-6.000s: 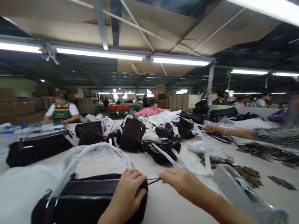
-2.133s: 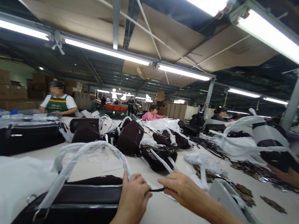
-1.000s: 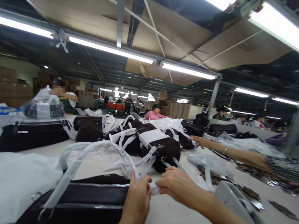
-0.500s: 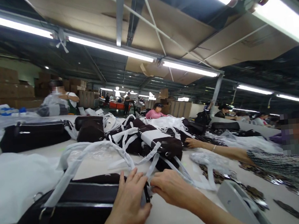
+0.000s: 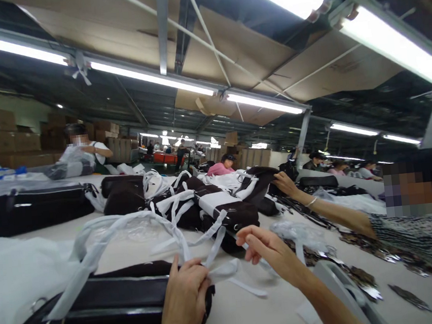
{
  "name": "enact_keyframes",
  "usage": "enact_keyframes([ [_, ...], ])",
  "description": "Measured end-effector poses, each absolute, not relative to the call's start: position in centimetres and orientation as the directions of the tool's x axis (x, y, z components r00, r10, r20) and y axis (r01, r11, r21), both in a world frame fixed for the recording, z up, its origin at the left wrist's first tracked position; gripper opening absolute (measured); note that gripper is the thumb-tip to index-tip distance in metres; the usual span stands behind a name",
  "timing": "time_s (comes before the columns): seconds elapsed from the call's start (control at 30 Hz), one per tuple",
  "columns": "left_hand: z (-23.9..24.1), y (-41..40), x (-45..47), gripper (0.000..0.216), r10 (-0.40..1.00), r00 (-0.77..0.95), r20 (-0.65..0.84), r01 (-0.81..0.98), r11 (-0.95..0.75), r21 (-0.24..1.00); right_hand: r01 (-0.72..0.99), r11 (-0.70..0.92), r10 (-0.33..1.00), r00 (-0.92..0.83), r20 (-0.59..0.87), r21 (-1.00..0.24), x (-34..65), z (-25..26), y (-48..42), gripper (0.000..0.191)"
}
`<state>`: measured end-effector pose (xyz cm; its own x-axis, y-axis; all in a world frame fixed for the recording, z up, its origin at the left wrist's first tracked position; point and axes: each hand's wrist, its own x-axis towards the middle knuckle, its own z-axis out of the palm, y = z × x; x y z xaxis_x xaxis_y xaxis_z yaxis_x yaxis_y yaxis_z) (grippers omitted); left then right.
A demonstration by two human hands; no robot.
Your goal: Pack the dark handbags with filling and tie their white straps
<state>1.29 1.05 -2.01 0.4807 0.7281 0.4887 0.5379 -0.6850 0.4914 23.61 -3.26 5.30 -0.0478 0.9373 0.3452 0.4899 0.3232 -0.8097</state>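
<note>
A black handbag (image 5: 110, 299) with a metal zipper and white-wrapped handles (image 5: 118, 223) lies in front of me, at the lower left. My left hand (image 5: 187, 297) grips its right end, fingers bent over the edge. To the right of the bag, my right hand (image 5: 268, 248) hovers above the table with loosely curled, parted fingers and nothing visible in them. Beneath it, a thin white strip (image 5: 247, 286) lies on the tabletop. Near the bag's right end, a loose white band (image 5: 222, 269) trails across.
Black bags with white wrapping (image 5: 223, 204) are heaped beyond my hands. On the right, a co-worker's hand (image 5: 287, 184) holds a black bag from the heap. A grey device (image 5: 339, 293), clear plastic (image 5: 291, 231) and dark tags (image 5: 408, 296) lie nearer. White sheeting (image 5: 25, 282) covers the left.
My right hand has left the bag's end and moved up and right. The white strip now shows on the table. The co-worker's hand has lifted a black bag. My view has shifted slightly right.
</note>
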Motion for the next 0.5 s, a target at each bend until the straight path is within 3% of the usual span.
enact_keyframes([
  [0.13,-2.2,1.2,1.4,0.025,0.739,0.472,0.482,0.531,-0.674,0.513,0.281,0.257,0.966,-0.092,0.24,-0.925,22.8,1.6,-3.8,0.051],
  [0.2,-2.0,1.2,1.5,0.025,0.745,0.465,0.478,0.533,-0.666,0.521,0.213,0.253,0.965,-0.119,0.232,-0.944,21.2,-0.1,-3.5,0.044],
  [0.3,-0.9,1.0,1.6,0.028,0.731,0.461,0.503,0.513,-0.682,0.521,0.154,0.393,0.919,-0.073,0.386,-0.907,19.0,-0.7,-2.7,0.028],
  [0.4,0.9,0.7,1.8,0.029,0.707,0.464,0.534,0.461,-0.707,0.536,0.161,0.543,0.835,-0.006,0.55,-0.824,17.7,0.5,-1.7,0.03],
  [0.5,1.9,0.4,1.9,0.027,0.727,0.45,0.518,0.413,-0.684,0.601,0.117,0.545,0.831,0.058,0.554,-0.83,16.9,1.1,-0.8,0.036],
])
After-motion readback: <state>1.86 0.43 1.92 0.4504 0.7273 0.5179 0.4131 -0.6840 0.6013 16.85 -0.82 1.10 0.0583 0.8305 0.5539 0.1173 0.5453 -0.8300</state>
